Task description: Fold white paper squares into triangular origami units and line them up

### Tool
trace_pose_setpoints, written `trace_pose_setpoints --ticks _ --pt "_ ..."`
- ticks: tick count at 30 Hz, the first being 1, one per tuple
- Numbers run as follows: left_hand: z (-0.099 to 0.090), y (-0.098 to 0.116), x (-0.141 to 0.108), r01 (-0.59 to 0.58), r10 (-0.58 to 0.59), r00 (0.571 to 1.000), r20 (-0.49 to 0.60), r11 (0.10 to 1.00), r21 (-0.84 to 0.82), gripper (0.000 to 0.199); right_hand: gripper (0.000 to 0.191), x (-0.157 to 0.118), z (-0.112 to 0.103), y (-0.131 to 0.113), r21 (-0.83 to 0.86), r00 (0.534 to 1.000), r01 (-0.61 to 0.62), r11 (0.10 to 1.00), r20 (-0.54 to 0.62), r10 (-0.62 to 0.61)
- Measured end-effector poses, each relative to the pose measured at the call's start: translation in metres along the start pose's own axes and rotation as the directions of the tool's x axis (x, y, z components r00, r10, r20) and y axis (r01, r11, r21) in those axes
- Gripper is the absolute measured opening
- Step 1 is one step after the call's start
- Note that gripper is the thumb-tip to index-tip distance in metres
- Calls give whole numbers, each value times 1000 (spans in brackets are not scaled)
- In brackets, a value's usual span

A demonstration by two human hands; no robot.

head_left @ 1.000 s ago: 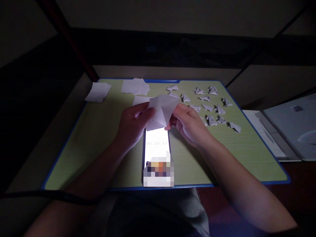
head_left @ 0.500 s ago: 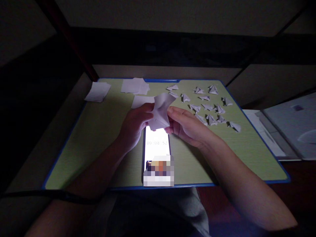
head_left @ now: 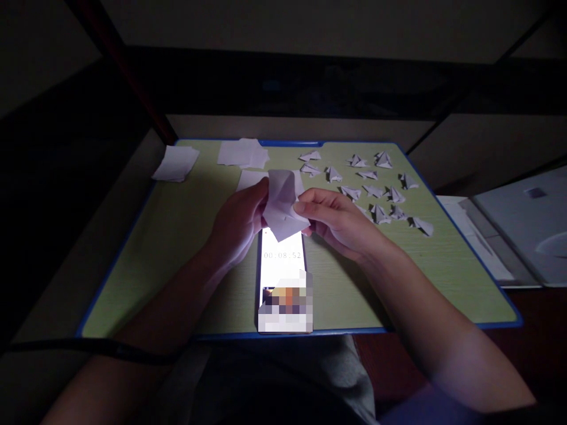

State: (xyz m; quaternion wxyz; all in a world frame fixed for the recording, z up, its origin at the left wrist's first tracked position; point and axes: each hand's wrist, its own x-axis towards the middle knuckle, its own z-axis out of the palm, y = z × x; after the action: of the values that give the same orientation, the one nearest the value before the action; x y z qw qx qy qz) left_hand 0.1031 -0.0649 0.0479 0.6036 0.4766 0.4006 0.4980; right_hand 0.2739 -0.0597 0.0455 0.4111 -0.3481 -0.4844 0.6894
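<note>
A creased sheet of white paper (head_left: 282, 200) is held up between both hands, above the top end of a lit phone (head_left: 282, 268). My left hand (head_left: 239, 221) grips its left edge, the thumb along the side and the other fingers mostly hidden behind. On the right edge, my right hand (head_left: 332, 215) pinches the paper between thumb and fingers. Behind the held sheet, another flat sheet (head_left: 250, 179) lies on the table, partly covered. Several folded paper pieces (head_left: 380, 213) are spread to the right of my right hand.
The green table (head_left: 177, 254) has a blue rim. At its far left corner lies a paper stack (head_left: 176, 163), with a second stack (head_left: 241, 153) along the back edge. A dark cable (head_left: 110, 349) crosses at the near left. White boxes (head_left: 522, 218) stand beyond the right edge.
The held paper has turned and shifted slightly left, its lower corner now pointing down. My right hand has moved a little left with it. The phone and folded pieces stay in place.
</note>
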Motion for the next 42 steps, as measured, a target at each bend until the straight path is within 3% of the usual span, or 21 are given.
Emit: trace_pose_setpoints --ticks 3,9,13,26,36,42 --pt "-1 1 0 52 -51 999 16 997 -51 21 27 0 0 1 -25 1000 13 1000 -1 -13" --pt "-6 -3 -1 78 -78 993 90 997 5 20 25 0 -1 -3 -64 998 54 996 -28 -55" --pt "-7 -4 -2 80 -84 994 64 995 55 18 26 0 0 -6 -92 997 65 994 -28 -67" --pt "-7 -8 -1 16 -21 999 38 991 136 15 31 0 -1 -2 -170 991 122 978 -32 -129" --pt "-5 -6 0 -47 44 999 32 996 71 18 23 0 0 -2 -209 987 151 966 -29 -161" --pt "-7 -4 -1 -91 85 995 46 987 134 13 19 0 1 -2 -184 986 152 971 -37 -162"
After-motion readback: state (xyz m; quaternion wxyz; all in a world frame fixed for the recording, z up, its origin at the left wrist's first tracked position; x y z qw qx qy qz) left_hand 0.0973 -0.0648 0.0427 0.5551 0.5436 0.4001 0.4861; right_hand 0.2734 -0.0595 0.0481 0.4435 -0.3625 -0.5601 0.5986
